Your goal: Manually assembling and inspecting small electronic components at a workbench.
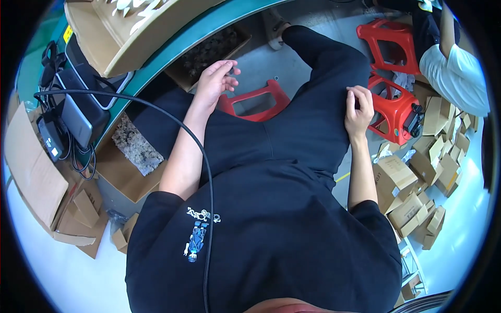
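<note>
My left hand [213, 86] is raised above my left thigh, below the table edge. Its fingers are loosely bent and apart, and I see nothing held in them. My right hand [359, 112] rests on my right thigh with its fingers loosely curled and a gap beside the thumb. It holds nothing that shows. Dark trousers [245, 138] cover both legs. Between my knees stands a red plastic stool [276, 96].
A green-edged table [156, 60] bears an open cardboard box [151, 31] with white pieces. A black cable [201, 148] crosses before me. Under the table is a carton [122, 175] with grey material. Red stools [394, 117], a co-worker's white sleeve [451, 78] and piled cartons [394, 180] are at right.
</note>
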A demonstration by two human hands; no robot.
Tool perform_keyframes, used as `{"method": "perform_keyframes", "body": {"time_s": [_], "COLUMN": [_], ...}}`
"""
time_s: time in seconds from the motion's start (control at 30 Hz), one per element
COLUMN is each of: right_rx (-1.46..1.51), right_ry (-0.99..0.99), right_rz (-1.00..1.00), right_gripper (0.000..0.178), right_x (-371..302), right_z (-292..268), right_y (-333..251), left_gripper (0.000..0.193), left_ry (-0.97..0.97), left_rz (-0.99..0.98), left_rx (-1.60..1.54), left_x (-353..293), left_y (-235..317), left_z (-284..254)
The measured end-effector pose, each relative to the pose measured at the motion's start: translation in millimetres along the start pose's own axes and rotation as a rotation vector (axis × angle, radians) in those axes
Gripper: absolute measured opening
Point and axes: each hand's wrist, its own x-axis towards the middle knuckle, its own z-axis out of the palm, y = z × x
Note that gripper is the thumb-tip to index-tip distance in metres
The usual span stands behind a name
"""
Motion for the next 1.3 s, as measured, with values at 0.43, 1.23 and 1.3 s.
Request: {"method": "perform_keyframes", "body": {"time_s": [0.43, 1.23, 1.3], "right_rx": [0.020, 0.220, 0.245], "right_ry": [-0.717, -1.248, -1.235], "right_rz": [0.658, 1.073, 1.175], "right_gripper": [0.040, 0.058, 0.055], "right_x": [-70.7, -122.3, -116.2], "right_z": [171.7, 414.9, 413.5], "right_y": [227.8, 208.3, 199.7], "left_gripper": [0.031, 0.033, 0.033], "left_ry": [0.409, 0.463, 0.500], "left_rz": [0.222, 0.027, 0.019], "left_rx": [0.317, -0.464, -0.453], "left_x": [-86.6, -144.7, -147.8], "left_y": [23.3, 73.7, 75.9], "left_z": [-7.1, -100.0, -98.9]}}
